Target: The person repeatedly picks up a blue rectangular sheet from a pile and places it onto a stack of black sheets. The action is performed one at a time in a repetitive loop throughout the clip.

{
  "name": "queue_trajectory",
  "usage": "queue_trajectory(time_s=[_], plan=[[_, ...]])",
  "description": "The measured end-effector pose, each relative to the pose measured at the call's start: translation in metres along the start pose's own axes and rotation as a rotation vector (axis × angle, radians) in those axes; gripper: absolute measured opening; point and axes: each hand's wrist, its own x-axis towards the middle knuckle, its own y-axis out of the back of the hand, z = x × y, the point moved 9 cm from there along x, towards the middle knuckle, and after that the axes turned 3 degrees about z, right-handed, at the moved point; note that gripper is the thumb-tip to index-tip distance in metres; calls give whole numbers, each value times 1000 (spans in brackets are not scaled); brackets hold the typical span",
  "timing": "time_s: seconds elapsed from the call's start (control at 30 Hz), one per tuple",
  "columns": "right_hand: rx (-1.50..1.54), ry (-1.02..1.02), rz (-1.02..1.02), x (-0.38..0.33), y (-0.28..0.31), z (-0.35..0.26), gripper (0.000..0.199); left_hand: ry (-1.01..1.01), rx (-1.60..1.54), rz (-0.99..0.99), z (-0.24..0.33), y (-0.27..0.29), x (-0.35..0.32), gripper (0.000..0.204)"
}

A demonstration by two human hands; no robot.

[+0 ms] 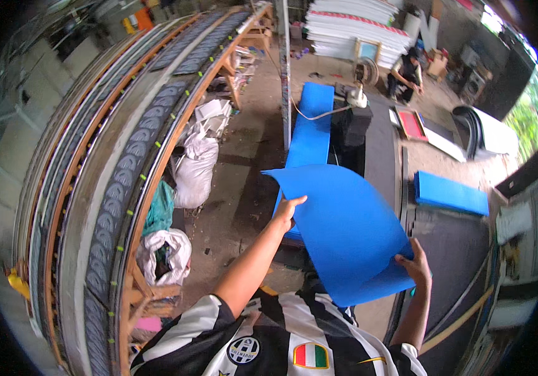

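Observation:
A thin, flexible blue foam sheet (350,232) hangs in the air in front of my body, bowed between both hands. My left hand (289,212) grips its left edge, thumb on the upper face. At the lower right corner, my right hand (415,262) pinches the edge, and the sheet curls up there. Just beyond, a long stack of blue sheets (309,122) lies on a bench, partly hidden by the held sheet. Another blue stack (450,193) rests on the dark table to the right.
A machine with a white head (356,97) stands by the far stack, near a metal post (284,75). Long wooden racks (150,150) line the left, with white sacks (197,166) beside them. A person (405,76) sits far back, near stacked white sheets (350,34).

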Motion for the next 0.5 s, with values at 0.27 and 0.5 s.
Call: queue_trajectory(time_s=[0.27, 0.5], plan=[[73, -250, 303, -113, -85, -41, 71, 296, 109, -198, -18, 29, 36, 56], [226, -330, 403, -113, -126, -40, 72, 515, 130, -262, -38, 47, 92, 47]])
